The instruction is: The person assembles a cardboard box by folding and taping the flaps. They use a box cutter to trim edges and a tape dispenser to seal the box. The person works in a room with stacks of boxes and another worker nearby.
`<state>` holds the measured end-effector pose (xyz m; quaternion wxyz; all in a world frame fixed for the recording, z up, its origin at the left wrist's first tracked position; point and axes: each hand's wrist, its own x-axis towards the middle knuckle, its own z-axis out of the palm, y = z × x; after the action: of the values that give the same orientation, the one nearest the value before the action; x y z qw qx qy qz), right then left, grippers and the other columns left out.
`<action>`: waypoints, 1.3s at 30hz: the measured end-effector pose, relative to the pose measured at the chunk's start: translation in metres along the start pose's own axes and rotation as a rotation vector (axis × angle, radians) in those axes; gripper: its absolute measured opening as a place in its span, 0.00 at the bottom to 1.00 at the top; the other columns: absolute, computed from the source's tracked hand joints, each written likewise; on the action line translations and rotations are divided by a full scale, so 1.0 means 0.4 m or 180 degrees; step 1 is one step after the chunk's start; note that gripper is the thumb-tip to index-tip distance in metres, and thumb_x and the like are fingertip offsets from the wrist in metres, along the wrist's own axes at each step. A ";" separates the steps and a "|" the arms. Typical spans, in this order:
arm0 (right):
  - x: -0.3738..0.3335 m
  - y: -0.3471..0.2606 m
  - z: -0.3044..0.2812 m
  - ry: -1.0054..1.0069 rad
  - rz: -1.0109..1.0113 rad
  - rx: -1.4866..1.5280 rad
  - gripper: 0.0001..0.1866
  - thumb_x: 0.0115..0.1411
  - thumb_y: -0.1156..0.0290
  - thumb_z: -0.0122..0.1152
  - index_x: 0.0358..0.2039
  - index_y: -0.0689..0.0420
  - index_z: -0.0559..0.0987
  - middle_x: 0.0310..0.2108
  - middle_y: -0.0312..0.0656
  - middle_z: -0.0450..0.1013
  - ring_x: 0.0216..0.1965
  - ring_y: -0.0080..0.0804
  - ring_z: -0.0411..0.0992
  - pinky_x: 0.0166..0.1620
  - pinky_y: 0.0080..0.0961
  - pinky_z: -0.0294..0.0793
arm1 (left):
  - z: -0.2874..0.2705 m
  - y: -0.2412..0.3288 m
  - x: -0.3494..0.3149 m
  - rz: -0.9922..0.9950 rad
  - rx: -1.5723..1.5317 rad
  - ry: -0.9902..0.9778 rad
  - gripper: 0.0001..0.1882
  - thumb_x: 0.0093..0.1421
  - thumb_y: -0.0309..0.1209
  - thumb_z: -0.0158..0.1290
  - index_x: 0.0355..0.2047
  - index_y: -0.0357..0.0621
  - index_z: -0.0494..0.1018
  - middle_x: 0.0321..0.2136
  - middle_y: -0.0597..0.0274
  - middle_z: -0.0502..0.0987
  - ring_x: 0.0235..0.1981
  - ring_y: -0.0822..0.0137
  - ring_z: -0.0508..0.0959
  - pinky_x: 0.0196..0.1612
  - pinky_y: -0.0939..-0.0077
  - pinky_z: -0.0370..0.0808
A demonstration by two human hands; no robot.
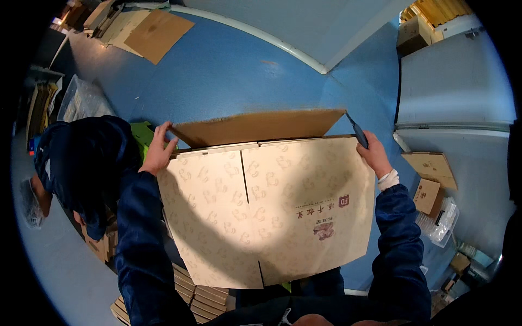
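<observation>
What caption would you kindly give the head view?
Left hand touching patterned cardboard, right hand holding a dark tool.

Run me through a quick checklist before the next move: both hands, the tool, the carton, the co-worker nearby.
1. Left hand at the carton: ok, at its far left corner.
2. Right hand gripping the slim dark tool: ok, fingers closed around it.
3. Left fingers away from the tool: ok, at opposite ends of the brown flap.
4. Tool tip clear of the flap: cannot tell; it shows right at the flap's right corner.
5. Patterned panels meeting fully: not ok, dark gaps show at both ends of the seam.
6. Space beside the left arm: not ok, the co-worker is close by.
</observation>
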<state>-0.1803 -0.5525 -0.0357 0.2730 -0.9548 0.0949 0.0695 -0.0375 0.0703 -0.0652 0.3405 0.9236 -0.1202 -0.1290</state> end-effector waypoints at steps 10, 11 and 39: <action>0.001 -0.006 0.016 0.0152 -0.0453 -0.0178 0.24 0.52 0.71 0.64 0.51 0.60 0.72 0.57 0.53 0.67 0.52 0.54 0.69 0.53 0.37 0.70 | -0.066 0.056 -0.053 -0.0644 -0.0115 -0.1062 0.29 0.70 0.49 0.37 0.46 0.33 0.73 0.42 0.47 0.77 0.44 0.56 0.75 0.51 0.67 0.69; -0.002 -0.004 0.004 0.0127 -0.0493 -0.0185 0.24 0.52 0.72 0.64 0.51 0.60 0.72 0.58 0.51 0.66 0.53 0.53 0.69 0.53 0.36 0.70 | -0.048 0.055 -0.042 -0.0648 -0.0010 -0.1107 0.29 0.70 0.50 0.36 0.46 0.33 0.73 0.42 0.46 0.77 0.44 0.56 0.75 0.51 0.67 0.69; 0.047 -0.415 0.078 -0.0908 -0.0481 0.0520 0.15 0.54 0.69 0.65 0.39 0.60 0.75 0.29 0.51 0.72 0.31 0.46 0.71 0.37 0.37 0.69 | -0.036 0.019 -0.041 -0.1479 -0.0861 -0.1062 0.41 0.67 0.61 0.31 0.50 0.31 0.73 0.49 0.47 0.75 0.53 0.58 0.71 0.60 0.69 0.62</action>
<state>-0.1281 -0.4002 0.0192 0.3648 -0.9143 -0.0115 0.1757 -0.0494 0.0781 -0.0470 0.3972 0.8388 0.0580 -0.3679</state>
